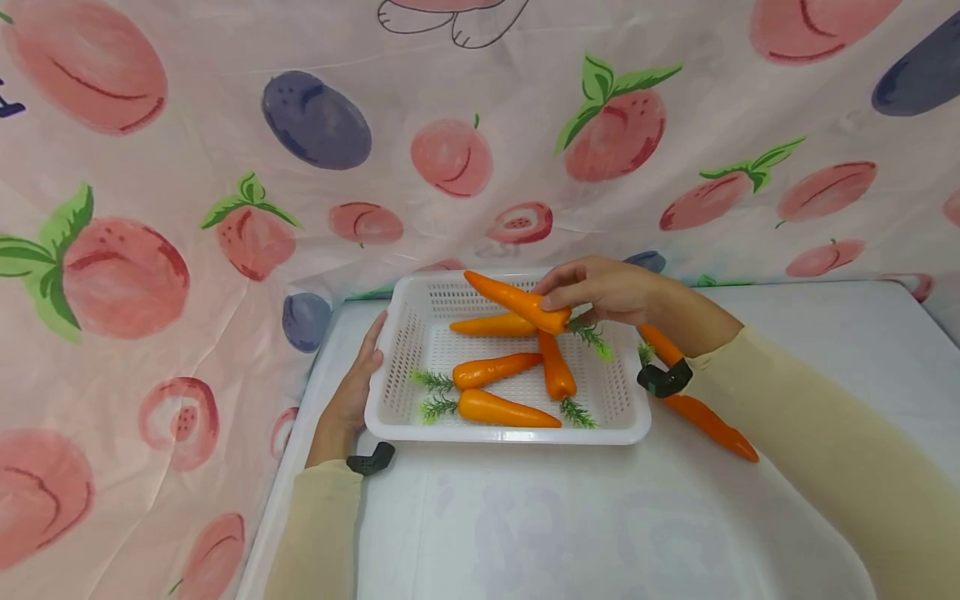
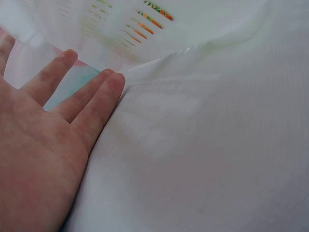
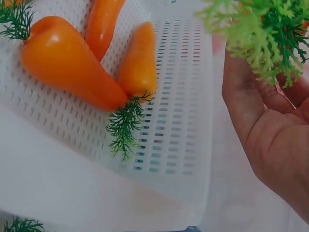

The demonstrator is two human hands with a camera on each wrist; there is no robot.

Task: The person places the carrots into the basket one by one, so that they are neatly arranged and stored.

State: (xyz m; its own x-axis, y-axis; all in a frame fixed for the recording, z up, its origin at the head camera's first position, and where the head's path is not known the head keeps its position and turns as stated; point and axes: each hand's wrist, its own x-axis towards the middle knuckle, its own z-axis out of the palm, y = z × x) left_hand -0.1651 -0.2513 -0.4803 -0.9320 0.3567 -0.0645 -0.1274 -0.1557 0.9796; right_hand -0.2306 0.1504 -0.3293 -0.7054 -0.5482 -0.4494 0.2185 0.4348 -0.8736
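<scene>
My right hand (image 1: 603,287) pinches an orange toy carrot (image 1: 504,293) with a green leafy top, above the back of a white perforated plastic basket (image 1: 510,436). Inside the basket lie several more carrots: one yellowish-orange carrot (image 1: 487,325) under the held one, another carrot (image 1: 556,371) pointing away, and a carrot (image 1: 510,408) near the front wall. Fingers extended, my left hand (image 1: 351,400) rests against the basket's left side. In the left wrist view, that hand (image 2: 48,125) has its fingers spread by the basket's slotted wall. The right wrist view shows the held carrot's leaves (image 3: 270,38), its body out of sight.
On the white-covered table (image 1: 600,517), right of the basket, carrots lie partly hidden under my right wrist, including a darker orange carrot (image 1: 716,427). A fruit-print cloth (image 1: 450,92) hangs behind the table and along its left side.
</scene>
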